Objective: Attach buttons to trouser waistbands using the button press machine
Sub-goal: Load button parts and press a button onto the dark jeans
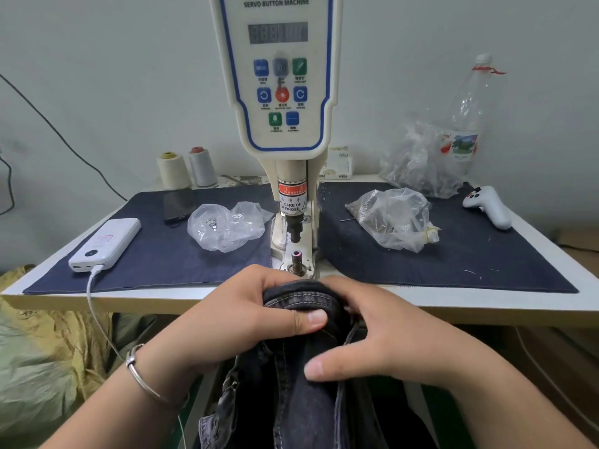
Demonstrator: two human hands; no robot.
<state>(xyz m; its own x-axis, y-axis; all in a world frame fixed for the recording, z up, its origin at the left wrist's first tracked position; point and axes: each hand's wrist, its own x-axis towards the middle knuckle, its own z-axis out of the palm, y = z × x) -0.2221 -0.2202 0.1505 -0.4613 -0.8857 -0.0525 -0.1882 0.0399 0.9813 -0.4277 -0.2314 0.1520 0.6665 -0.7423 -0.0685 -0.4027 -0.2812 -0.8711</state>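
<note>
Machine (278, 92) top cropped; display (277, 33) digits blurred; bag (223, 226) contents indistinct

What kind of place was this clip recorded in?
Probably a small garment workshop: a servo button machine stands on the worktable, thread cones sit behind it, and both hands hold dark denim trousers.

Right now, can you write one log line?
left hand: grips waistband | right hand: holds trousers | press die: bare

A white power bank (105, 244) lay near the surface's left edge (cable plugged in). Two thread cones (187, 168) stood at the back, a clear bottle (466, 115) by the back right corner.
</note>
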